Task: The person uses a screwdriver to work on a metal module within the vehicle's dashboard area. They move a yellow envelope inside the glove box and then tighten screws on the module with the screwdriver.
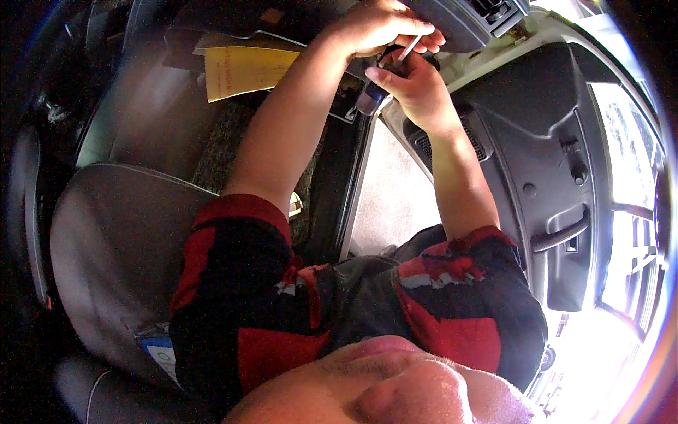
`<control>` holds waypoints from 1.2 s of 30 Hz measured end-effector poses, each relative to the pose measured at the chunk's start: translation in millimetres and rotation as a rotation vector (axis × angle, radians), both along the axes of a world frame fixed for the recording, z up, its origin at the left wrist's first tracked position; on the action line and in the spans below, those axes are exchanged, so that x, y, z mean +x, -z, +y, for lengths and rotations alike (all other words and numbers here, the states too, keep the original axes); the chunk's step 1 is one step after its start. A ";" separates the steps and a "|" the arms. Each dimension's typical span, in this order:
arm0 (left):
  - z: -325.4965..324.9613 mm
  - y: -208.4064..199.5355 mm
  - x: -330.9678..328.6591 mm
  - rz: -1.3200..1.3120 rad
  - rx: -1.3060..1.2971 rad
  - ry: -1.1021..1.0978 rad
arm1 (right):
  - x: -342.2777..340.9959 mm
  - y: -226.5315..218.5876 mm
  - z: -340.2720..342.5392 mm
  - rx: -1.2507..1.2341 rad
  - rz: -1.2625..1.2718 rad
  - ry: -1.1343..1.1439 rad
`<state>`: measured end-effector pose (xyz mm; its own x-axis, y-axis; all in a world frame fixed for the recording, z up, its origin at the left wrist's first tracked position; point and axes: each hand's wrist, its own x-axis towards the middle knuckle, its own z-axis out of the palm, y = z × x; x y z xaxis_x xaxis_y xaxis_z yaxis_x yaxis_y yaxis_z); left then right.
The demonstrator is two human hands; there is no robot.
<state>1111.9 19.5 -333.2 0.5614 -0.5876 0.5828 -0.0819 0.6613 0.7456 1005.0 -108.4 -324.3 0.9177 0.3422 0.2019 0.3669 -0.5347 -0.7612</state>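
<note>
A screwdriver [372,98] with a dark, bluish handle is gripped in my right hand [422,92], its butt end pointing down and toward me. Its thin pale shaft slants up to the right, between my two hands. My left hand [374,30] is just above, thumb and fingers closed around the shaft's upper part. The fingers cover the tip, so what it touches is hidden. Both hands are beneath the right end of the dark dashboard [452,28], near its air vent [494,8].
An open car door [522,134] with a pull handle [563,234] stands at my right. Left of my left arm, a yellow paper [247,73] hangs from an open compartment under the dashboard. A grey seat [120,233] is at my left, and the door sill [359,184] runs below my hands.
</note>
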 end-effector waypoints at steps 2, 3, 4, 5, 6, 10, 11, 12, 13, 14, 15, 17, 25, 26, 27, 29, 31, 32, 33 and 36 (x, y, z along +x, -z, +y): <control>-1.0 4.1 5.5 0.036 0.048 -0.027 | 2.4 5.6 1.1 -0.012 -0.042 0.036; -1.8 3.4 6.1 0.034 0.047 -0.025 | 0.5 6.3 0.2 -0.012 -0.044 0.037; -2.8 2.8 6.8 -0.010 0.031 -0.015 | -3.7 6.6 -0.4 0.287 0.176 -0.009; -3.7 2.4 7.4 -0.054 0.013 -0.004 | -5.7 7.0 -1.7 0.585 0.396 -0.056; -2.8 1.1 4.4 -0.052 0.013 -0.006 | -2.9 5.3 -6.2 0.521 0.399 -0.119; -0.6 -0.3 -0.1 0.060 0.024 -0.012 | -3.3 -3.6 -2.8 -0.089 0.083 -0.001; -0.3 0.3 0.6 0.061 0.012 -0.015 | -6.2 -5.2 4.6 -0.073 0.125 0.050; -0.3 -0.3 1.4 0.058 0.011 -0.013 | -7.3 -6.4 7.9 -0.058 0.164 0.105; 0.2 -0.7 2.1 0.026 0.039 -0.016 | -5.6 -1.5 3.5 -0.058 0.161 0.108; 0.1 -1.3 2.8 -0.006 0.067 -0.020 | -2.6 8.0 -4.8 0.272 0.286 -0.018; -0.5 0.1 3.7 -0.005 0.068 -0.023 | -2.3 10.8 -5.9 0.605 0.413 -0.152; -2.1 3.3 5.1 0.037 0.043 0.002 | -2.1 8.7 -7.5 0.601 0.433 -0.152; -1.6 0.7 3.5 0.020 0.046 -0.008 | 7.2 19.7 -14.1 0.194 -0.015 -0.109; -2.1 0.8 4.2 0.018 0.054 -0.003 | 7.7 19.9 -20.5 0.241 0.109 -0.083; -2.1 0.6 3.4 0.019 0.055 -0.003 | 6.4 18.2 -20.8 0.288 0.235 -0.056; -2.0 0.0 1.7 0.083 0.078 -0.013 | 4.7 14.5 -15.6 0.081 0.100 0.001; -2.1 1.3 2.2 0.098 0.070 -0.006 | -3.5 9.8 -4.3 0.062 0.028 0.064; -2.0 1.9 2.4 0.113 0.060 0.001 | -2.0 11.7 -5.6 0.064 0.028 0.064; -2.6 1.7 3.4 0.111 0.062 0.002 | 1.1 14.4 -9.4 0.002 0.008 0.057; -3.3 0.8 5.3 0.024 0.062 0.023 | 1.8 22.3 -15.9 0.224 0.157 -0.038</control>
